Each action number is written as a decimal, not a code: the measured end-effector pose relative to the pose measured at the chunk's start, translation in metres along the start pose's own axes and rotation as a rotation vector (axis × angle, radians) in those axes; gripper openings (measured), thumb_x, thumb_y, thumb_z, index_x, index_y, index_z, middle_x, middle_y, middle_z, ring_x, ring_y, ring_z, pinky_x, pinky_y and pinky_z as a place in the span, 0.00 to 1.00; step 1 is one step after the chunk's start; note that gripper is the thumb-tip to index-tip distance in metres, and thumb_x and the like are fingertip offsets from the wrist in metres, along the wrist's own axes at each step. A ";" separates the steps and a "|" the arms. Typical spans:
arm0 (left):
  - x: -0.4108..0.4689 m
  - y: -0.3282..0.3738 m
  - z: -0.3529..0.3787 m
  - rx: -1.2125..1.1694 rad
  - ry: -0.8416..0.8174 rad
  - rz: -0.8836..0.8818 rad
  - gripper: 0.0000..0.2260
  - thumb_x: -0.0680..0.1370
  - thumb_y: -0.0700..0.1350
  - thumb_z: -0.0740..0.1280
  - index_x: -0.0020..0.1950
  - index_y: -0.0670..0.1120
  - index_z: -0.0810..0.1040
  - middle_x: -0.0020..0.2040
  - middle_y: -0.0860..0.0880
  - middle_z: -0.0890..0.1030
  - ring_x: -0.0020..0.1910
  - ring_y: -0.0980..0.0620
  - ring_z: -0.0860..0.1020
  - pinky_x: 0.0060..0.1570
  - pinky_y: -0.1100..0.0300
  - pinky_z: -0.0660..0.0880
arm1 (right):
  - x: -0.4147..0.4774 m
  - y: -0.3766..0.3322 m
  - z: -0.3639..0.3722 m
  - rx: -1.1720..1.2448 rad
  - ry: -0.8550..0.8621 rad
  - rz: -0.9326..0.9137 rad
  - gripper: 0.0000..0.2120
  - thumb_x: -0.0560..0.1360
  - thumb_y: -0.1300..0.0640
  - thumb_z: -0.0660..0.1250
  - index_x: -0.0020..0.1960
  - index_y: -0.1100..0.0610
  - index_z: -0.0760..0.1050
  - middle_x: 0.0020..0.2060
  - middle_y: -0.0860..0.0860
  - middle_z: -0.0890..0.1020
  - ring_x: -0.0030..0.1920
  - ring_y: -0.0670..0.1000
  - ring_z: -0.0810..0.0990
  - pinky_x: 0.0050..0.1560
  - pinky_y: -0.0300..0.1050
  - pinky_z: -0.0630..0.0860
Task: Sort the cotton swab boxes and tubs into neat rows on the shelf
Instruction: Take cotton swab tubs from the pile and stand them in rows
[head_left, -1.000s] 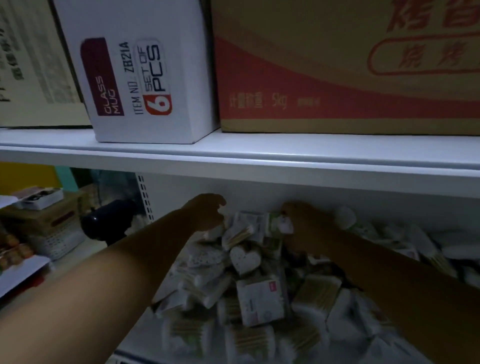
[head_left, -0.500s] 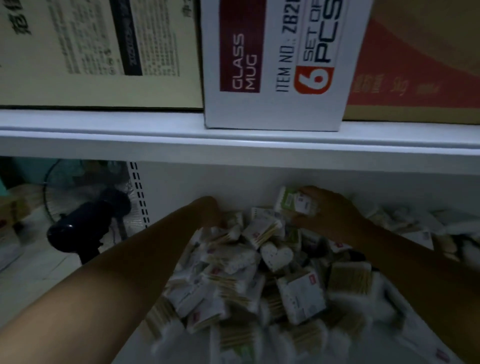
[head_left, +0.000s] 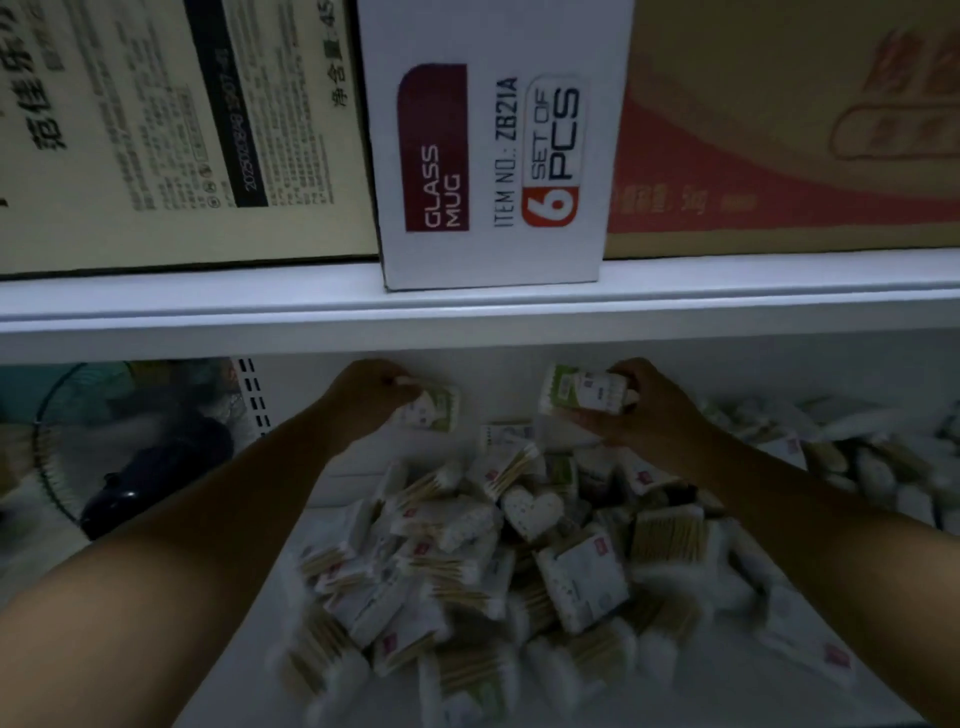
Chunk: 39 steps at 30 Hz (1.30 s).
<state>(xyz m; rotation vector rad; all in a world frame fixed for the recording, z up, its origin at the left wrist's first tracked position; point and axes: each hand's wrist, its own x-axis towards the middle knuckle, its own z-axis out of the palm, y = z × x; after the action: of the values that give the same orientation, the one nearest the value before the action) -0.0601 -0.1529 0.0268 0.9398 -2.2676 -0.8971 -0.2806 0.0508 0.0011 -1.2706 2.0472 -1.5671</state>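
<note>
The front lip of the upper shelf (head_left: 467, 317) runs across just above your hands, so the headroom over the lower shelf (head_left: 696, 701) is low. On that upper shelf a glass mug box (head_left: 493, 156) stands at the lip, with a beige carton (head_left: 156, 130) on its left and a red-and-tan carton (head_left: 779, 130) on its right.

At the left the lower shelf ends at a slotted upright (head_left: 252, 395); beyond it a fan (head_left: 130, 452) stands in the aisle. The bare white back panel (head_left: 498, 384) shows between your hands, and a thin strip of shelf lies bare along it at the back left.

Your left hand (head_left: 374, 395) is deep at the back, its fingers curled on a pack (head_left: 436, 410) that sits against the back panel. Your right hand (head_left: 654, 410) is raised off the pile, thumb and fingers clamped round a green-and-white box (head_left: 582, 395).

Below both hands a loose heap of cotton swab packs (head_left: 467, 566) covers the middle of the lower shelf, tilted every way, with a heart-shaped tub (head_left: 532, 512) on top near its middle. More packs trail off to the right, too blurred to tell apart.
</note>
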 end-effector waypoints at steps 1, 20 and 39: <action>-0.004 0.009 -0.003 -0.083 -0.006 -0.015 0.04 0.77 0.42 0.67 0.49 0.43 0.78 0.47 0.41 0.78 0.44 0.47 0.76 0.45 0.55 0.73 | -0.001 -0.004 -0.005 0.060 -0.013 0.002 0.21 0.65 0.59 0.77 0.50 0.52 0.69 0.47 0.51 0.77 0.46 0.51 0.79 0.43 0.51 0.81; -0.094 0.289 0.260 -0.430 -0.683 -0.011 0.11 0.67 0.51 0.69 0.42 0.45 0.83 0.42 0.40 0.81 0.35 0.43 0.81 0.36 0.52 0.80 | -0.180 0.045 -0.312 0.544 0.030 0.245 0.21 0.59 0.66 0.72 0.51 0.55 0.76 0.43 0.54 0.82 0.44 0.54 0.81 0.52 0.51 0.76; -0.032 0.449 0.520 -0.284 -0.903 0.266 0.21 0.70 0.62 0.68 0.48 0.46 0.81 0.42 0.45 0.83 0.36 0.51 0.82 0.32 0.59 0.78 | -0.198 0.182 -0.525 0.672 0.446 0.523 0.16 0.78 0.47 0.58 0.52 0.58 0.77 0.47 0.57 0.82 0.46 0.55 0.80 0.46 0.49 0.75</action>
<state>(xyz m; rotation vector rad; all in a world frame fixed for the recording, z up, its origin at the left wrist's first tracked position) -0.5710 0.3078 0.0156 0.0639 -2.7488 -1.6919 -0.5996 0.5465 -0.0155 -0.1417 1.6112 -2.0960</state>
